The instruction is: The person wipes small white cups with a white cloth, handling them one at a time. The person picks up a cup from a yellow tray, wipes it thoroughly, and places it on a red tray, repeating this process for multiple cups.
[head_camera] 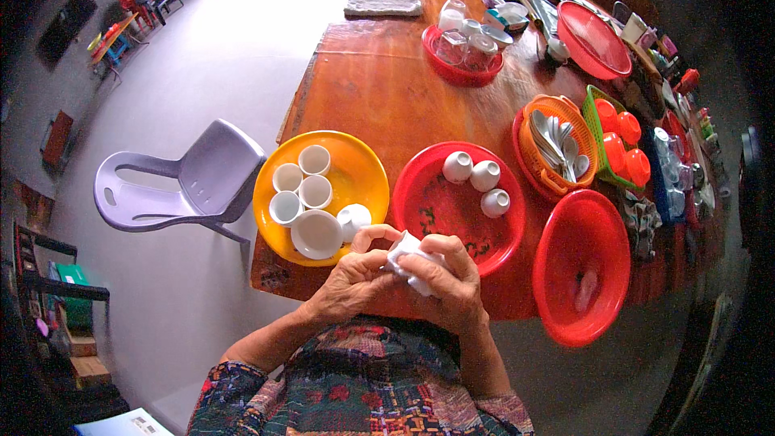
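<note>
Above the table's near edge, my left hand [354, 281] grips a small white cup [402, 242] that is mostly covered. My right hand [451, 290] presses a bunched white cloth [418, 263] against the cup. Under and left of my fingers lies a yellow round tray [357, 163]. It carries several upright white cups [315, 192], a wider white bowl [316, 236] and a white cup [353, 218] lying mouth down, close to my left hand. Beyond my right hand is a red round tray [418, 194], with three small white cups [485, 175] upside down toward its far right side.
A red basin [581, 236] overhangs the table's right edge. Behind it stand an orange basket [548, 178] of spoons and a green basket [590, 103] of orange bowls. Farther back, a red tray [457, 77] holds glasses. A lilac plastic chair [212, 163] stands left.
</note>
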Demonstrator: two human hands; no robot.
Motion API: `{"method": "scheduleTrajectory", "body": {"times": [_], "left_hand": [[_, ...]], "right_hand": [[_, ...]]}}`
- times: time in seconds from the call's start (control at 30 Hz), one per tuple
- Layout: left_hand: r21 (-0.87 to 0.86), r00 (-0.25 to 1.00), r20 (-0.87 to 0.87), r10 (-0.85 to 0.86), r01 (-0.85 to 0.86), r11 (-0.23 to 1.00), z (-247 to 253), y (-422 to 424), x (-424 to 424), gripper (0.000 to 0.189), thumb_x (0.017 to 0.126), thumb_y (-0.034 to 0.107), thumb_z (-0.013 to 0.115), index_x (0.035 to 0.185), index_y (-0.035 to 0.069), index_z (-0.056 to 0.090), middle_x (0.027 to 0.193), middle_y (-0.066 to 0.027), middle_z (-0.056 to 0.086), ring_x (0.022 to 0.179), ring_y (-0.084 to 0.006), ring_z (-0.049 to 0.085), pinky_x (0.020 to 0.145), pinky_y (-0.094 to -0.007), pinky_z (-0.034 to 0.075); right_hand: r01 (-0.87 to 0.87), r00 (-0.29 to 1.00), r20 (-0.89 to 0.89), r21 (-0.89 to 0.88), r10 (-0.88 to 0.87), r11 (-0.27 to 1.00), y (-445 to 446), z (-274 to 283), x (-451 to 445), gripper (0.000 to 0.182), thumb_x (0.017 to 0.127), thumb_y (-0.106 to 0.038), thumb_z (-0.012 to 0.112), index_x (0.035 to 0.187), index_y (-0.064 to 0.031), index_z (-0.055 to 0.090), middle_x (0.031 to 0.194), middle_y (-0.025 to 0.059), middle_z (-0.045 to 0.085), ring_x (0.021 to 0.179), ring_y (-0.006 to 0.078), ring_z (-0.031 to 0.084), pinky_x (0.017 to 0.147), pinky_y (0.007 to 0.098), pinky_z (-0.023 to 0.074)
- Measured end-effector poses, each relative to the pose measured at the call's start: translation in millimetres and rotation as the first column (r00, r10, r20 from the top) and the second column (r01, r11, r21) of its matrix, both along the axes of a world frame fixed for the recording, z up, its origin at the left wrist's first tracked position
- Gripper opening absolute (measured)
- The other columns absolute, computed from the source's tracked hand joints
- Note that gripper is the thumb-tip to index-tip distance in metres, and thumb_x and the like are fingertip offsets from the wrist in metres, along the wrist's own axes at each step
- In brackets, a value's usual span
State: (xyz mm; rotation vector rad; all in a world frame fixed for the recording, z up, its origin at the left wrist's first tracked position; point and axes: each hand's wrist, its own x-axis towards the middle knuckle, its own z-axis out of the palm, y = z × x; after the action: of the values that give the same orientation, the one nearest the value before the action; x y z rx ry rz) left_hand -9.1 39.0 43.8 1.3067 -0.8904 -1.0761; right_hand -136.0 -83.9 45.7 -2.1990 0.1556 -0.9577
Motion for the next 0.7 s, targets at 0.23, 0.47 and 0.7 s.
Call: {"method": "scheduleTrajectory", "body": {"times": [0.23,0.47,0.7], "left_hand": [[-0.046,0.998,0.044,-0.038,0.04,0.998,4.5,0.8,-3.5,0.018,0.086,0.01,0.06,0.102,0.003,0.062,0.126,-0.0084,0.037,0.122,-0.0195,0.034,0.103,-0.0332,0.029],[-0.065,0.994,-0.081,0.073,-0.079,0.995,-3.0,6.2,-6.5,0.019,0.085,0.007,0.059,0.104,0.002,0.06,0.132,-0.0113,0.037,0.125,-0.0221,0.035,0.105,-0.0351,0.027],[-0.139,0.997,-0.045,0.066,-0.071,0.988,-3.1,13.6,-2.3,0.016,0.087,0.003,0.056,0.102,0.002,0.059,0.136,-0.0124,0.036,0.127,-0.0224,0.034,0.106,-0.0363,0.025]], "right_hand": [[0.034,0.999,-0.027,0.221,-0.028,0.975,-10.4,5.9,-0.1,0.031,0.065,0.0,0.065,0.096,-0.0035,0.063,0.093,0.0133,0.055,0.083,0.026,0.059,0.073,0.034,0.0486],[-0.022,1.0,-0.018,-0.067,0.021,0.997,8.2,2.4,-2.3,0.03,0.065,-0.006,0.069,0.094,-0.0035,0.064,0.097,0.0137,0.054,0.081,0.0278,0.057,0.07,0.0367,0.0483],[0.031,0.999,0.038,0.042,-0.033,0.999,19.4,5.0,4.4,0.029,0.064,-0.002,0.07,0.092,-0.0053,0.064,0.096,0.0119,0.054,0.08,0.0253,0.057,0.067,0.0344,0.0484]]}}
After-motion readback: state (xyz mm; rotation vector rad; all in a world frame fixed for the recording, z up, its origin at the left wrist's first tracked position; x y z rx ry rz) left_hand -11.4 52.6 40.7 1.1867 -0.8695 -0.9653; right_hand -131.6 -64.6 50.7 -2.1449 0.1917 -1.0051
